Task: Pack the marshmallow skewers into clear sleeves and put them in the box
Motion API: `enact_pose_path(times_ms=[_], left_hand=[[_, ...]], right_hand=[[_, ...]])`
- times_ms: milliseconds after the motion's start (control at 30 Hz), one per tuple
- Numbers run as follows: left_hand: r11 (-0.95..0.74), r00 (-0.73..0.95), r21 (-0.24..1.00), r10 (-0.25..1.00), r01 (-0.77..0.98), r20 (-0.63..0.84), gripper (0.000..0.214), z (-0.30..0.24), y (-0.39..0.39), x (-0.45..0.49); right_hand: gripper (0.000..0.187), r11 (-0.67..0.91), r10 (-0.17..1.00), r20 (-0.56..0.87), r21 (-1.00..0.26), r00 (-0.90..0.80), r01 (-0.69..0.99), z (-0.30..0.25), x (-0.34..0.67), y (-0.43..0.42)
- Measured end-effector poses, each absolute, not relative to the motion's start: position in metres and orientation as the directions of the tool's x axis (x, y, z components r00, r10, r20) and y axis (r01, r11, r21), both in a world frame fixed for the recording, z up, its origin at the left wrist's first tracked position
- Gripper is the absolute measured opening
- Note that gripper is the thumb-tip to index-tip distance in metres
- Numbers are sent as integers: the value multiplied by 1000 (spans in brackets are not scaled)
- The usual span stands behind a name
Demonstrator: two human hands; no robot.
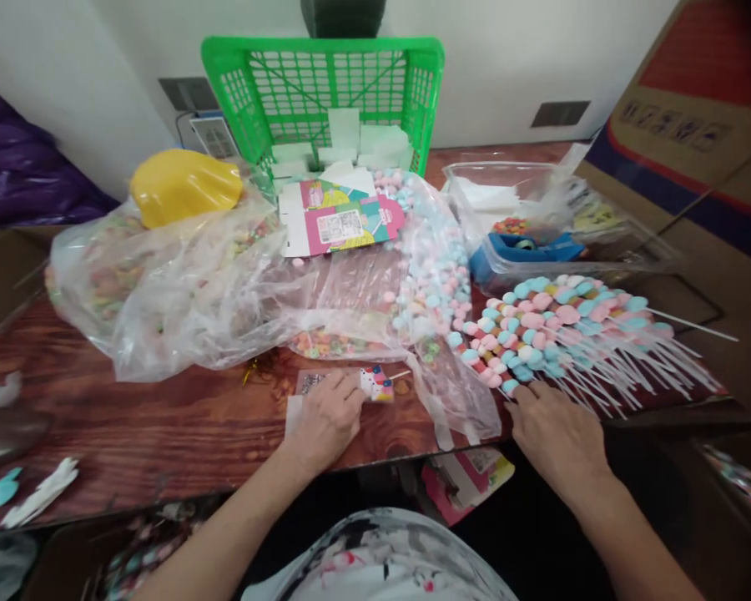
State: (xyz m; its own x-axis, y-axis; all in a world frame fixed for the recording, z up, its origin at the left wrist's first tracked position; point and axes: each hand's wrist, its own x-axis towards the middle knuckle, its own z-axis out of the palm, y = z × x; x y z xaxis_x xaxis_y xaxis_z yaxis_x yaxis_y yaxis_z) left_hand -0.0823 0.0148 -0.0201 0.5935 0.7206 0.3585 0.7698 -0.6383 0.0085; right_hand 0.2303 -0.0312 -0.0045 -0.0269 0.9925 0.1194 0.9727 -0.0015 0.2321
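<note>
My left hand [329, 411] rests on the table with its fingers bent onto a small clear packet [375, 382] with a colourful printed card. A short white stick [400, 375] pokes out at the packet's right end. Under the wrist side, a white slip [294, 415] shows in part. At the table's front edge, my right hand [556, 430] has its fingers curled at the near side of a pile of marshmallow skewers [538, 321], pink, blue and white on white sticks. The fingertips close on the nearest skewer, though the exact hold is partly hidden.
Behind stand a green basket [322, 50] with white boxes, flat printed cartons [350, 221], a bag of marshmallows [435, 259] and a bag of ring-shaped sweets [163, 292] under a yellow bag [184, 188]. A clear tub [506, 171] and blue tape dispenser [519, 255] sit right.
</note>
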Motion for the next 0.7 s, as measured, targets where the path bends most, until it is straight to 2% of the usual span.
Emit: enact_pose_path(times_ms=[133,233,367,467,600,700], left_hand=[[-611,575,25,757,791,309,17,-23,4,-86],[-595,560,63,783,801,271,23,-23,4,-89],[-593,502,226,789,773,355,21,-24,10,-94],[-560,443,267,807,784,391,22,-26,14,-98],[-569,472,258,807,780,355,18,-29,10,-104],[-585,477,307,802,751,361,20,-29,8,-108]], right_hand=[[11,20,981,187,200,-58,980,-8,227,-32],[10,-13,987,159,195,-19,981,-12,223,-31],[15,-65,992,118,176,44,982,-12,218,-27],[16,-93,989,132,154,73,984,-7,219,-27],[15,-193,964,187,6,188,981,1,232,-37],[12,-200,910,321,-212,261,957,10,244,-52]])
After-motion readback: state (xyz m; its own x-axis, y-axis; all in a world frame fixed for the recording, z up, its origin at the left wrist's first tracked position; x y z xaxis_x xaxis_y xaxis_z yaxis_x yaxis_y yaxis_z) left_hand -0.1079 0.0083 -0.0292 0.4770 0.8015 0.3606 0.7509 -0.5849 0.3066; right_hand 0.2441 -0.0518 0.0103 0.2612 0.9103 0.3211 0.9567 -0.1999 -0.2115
